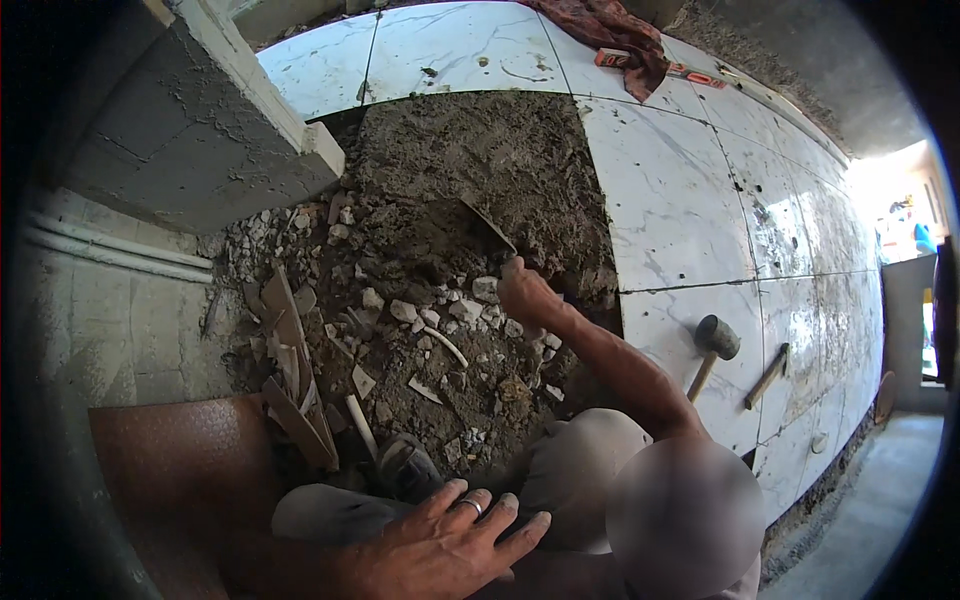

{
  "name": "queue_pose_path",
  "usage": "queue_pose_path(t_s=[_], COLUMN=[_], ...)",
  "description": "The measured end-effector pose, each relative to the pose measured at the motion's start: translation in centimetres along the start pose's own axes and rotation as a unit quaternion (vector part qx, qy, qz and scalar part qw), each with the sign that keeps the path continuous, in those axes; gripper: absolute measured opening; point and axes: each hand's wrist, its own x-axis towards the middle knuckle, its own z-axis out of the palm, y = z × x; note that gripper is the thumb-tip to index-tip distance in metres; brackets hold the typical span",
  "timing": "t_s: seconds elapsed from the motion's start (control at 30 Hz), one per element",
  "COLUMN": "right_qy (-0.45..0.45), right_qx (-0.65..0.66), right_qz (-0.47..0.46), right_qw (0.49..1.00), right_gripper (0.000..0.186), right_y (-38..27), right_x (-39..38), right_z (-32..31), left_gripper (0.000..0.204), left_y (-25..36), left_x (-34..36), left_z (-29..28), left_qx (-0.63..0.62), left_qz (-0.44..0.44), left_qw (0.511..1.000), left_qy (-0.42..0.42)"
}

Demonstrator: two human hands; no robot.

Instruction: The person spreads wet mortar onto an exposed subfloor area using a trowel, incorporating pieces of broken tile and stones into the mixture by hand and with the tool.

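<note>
My right hand (528,296) is closed around the handle of a trowel (488,226), whose blade meets the dark, damp mortar bed (470,140) between white marbled tiles. Most of the handle is hidden in my fist. My left hand (450,545) is above my knees, palm down, fingers spread, with a ring on one finger. Nothing shows in it. Below the trowel lie broken white rubble pieces (466,310) and a short curved pale strip (445,346) on loose soil.
A rubber mallet (717,338) and a small hammer (768,377) lie on the tiles (670,210) at right. Broken tile pieces (300,395) lean at left near pipes (120,248). A concrete block structure (190,120) juts in at upper left. A dark red cloth (610,35) lies beyond.
</note>
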Motion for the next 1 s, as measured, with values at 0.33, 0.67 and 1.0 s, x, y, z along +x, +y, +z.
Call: queue_pose_path(t_s=[0.33,0.67,1.0], right_qy=[0.024,-0.097,-0.124], right_qx=[-0.531,-0.256,-0.135], right_qz=[-0.184,-0.239,-0.2], right_qw=[0.827,0.932,0.963], right_gripper=[0.023,0.029,0.038], right_y=[-2.7,-7.6,-10.1], right_x=[-2.1,-1.5,-1.4], right_z=[1.0,5.1,3.7], left_gripper=[0.06,0.058,0.059], left_y=[0.3,0.5,1.3], left_x=[-1.6,-1.7,-1.2], left_z=[0.5,1.1,1.6], left_qx=[-0.02,-0.018,-0.024], left_qz=[-0.013,-0.017,-0.033], left_qw=[1.0,0.999,0.999], left_qy=[-0.003,0.02,-0.012])
